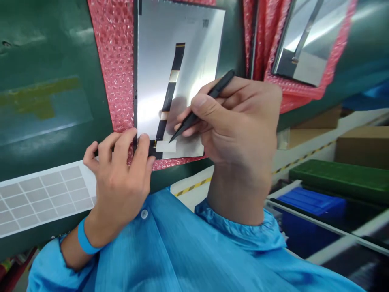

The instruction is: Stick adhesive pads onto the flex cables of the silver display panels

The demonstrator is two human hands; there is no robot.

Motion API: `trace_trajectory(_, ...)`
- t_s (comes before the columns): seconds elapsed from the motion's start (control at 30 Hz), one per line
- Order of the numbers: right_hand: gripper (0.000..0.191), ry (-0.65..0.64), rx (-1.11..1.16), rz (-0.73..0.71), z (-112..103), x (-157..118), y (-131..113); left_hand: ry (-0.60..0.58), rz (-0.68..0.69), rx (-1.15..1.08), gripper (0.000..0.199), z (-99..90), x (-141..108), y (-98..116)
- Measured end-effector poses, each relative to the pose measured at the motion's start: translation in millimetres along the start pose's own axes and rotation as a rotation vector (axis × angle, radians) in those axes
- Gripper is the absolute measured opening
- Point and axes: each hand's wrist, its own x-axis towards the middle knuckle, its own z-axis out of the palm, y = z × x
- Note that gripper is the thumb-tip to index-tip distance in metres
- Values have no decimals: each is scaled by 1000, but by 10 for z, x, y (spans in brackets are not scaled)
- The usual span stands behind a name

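Close in, the left hand and right hand meet near the 6 o'clock end of a shiny panel.
At the panel's 7 o'clock corner the left hand rests loosely spread, seemingly steadying it and hiding that corner; from 4 o'clock the right pinches a black pointed tool pen-fashion, likely for fine control. Whether its tip touches the white sticker is hard to tell. Pink bubble wrap lies beneath, probably as padding. At 2 o'clock another panel is cut off.

No legible text. Small square mark, possibly printed code, near top of silver panel: unreadable.
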Motion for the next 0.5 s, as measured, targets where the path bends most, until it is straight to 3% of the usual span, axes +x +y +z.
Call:
trace_trajectory(0.13, 27, 1, -5, -5, 19, 38, 45, -93, -25, -15, 34, 25, 13, -27)
trace_trajectory(0.5, 20, 44, -77, 54, 19, 1, -27, -165, -7, 8, 41, -73, 5, -42)
